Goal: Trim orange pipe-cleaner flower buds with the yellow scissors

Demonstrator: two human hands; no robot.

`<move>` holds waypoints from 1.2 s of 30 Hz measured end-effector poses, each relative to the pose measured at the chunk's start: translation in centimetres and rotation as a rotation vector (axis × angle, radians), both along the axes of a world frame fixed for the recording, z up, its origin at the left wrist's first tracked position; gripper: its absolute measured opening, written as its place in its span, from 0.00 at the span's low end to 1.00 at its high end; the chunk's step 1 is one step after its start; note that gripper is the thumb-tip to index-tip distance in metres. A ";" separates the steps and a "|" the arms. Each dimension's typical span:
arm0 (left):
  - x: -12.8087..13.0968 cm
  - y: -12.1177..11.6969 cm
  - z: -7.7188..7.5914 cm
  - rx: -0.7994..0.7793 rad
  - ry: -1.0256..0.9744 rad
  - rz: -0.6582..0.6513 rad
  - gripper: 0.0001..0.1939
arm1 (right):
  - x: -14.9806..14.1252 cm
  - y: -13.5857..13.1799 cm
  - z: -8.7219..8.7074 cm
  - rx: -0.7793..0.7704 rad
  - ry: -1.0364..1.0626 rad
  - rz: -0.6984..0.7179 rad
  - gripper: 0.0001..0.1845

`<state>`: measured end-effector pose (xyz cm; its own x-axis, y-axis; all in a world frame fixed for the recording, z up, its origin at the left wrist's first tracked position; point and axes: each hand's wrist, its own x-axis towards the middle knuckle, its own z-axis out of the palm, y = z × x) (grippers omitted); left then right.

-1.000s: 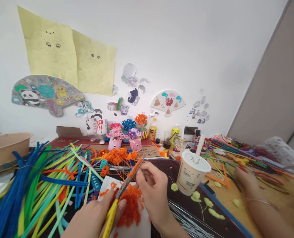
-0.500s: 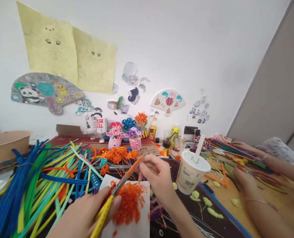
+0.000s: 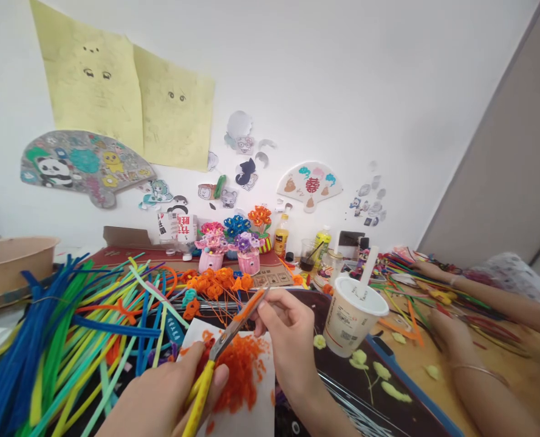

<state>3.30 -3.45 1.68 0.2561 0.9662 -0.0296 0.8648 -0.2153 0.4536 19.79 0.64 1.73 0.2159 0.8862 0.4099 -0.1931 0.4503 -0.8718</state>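
My left hand (image 3: 160, 391) is wrapped round the yellow handles of a pair of scissors (image 3: 198, 394), whose blades point up and to the right. Along the blades lies a short piece of orange pipe cleaner (image 3: 250, 305). Close to the blade tips, my right hand (image 3: 290, 340) pinches this piece between thumb and fingers. Below both hands, a sheet of white paper (image 3: 263, 416) carries a pile of orange fuzz trimmings (image 3: 240, 379). Orange pipe cleaner flowers (image 3: 215, 282) on thin stems lie just behind the paper.
Loose pipe cleaners (image 3: 64, 340) in many colours cover the left side. A lidded cup with a straw (image 3: 354, 321) stands right of my right hand, near pale yellow petals (image 3: 381, 370). Potted flowers (image 3: 211, 261) stand at the back. Another person's hands (image 3: 447, 328) work at the right.
The scissors and my left hand have shifted slightly right, with the blades still along the orange piece. My right hand keeps its pinch. The other person's far hand has moved a little left.
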 end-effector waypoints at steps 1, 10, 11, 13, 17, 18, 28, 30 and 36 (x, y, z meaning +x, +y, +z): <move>0.0 0.0 0.0 -0.002 0.011 -0.002 0.30 | -0.1 0.0 -0.1 0.001 -0.005 -0.007 0.06; -0.3 0.4 -0.7 -0.025 0.054 0.010 0.28 | -0.2 -0.3 0.0 0.028 -0.053 -0.058 0.07; -0.2 0.5 -0.7 -0.040 0.041 0.008 0.28 | -0.2 -0.2 0.0 0.028 -0.057 -0.064 0.06; -0.2 0.5 -0.7 -0.062 0.017 0.010 0.28 | -0.2 -0.2 0.0 0.028 -0.063 -0.072 0.06; -0.1 0.3 -0.6 -0.031 0.002 0.017 0.27 | -0.1 -0.3 0.0 0.029 -0.081 -0.068 0.07; -0.1 0.3 -0.5 -0.035 -0.001 0.023 0.27 | -0.1 -0.3 0.0 0.030 -0.084 -0.066 0.07; 0.4 0.0 -0.4 0.034 -0.093 0.034 0.22 | -0.1 -0.3 0.2 0.035 -0.108 -0.056 0.08; 0.4 0.0 -0.4 -0.010 -0.108 0.031 0.22 | -0.2 -0.3 0.3 0.039 -0.104 -0.058 0.08; 0.5 0.1 0.0 -0.011 -0.069 0.032 0.20 | -0.1 -0.3 0.2 0.042 -0.112 -0.054 0.08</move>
<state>3.78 -3.31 1.66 0.2273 0.9735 -0.0239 0.8377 -0.1830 0.5145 19.68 0.36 1.88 0.2135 0.8561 0.4706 -0.0702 0.4940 -0.8666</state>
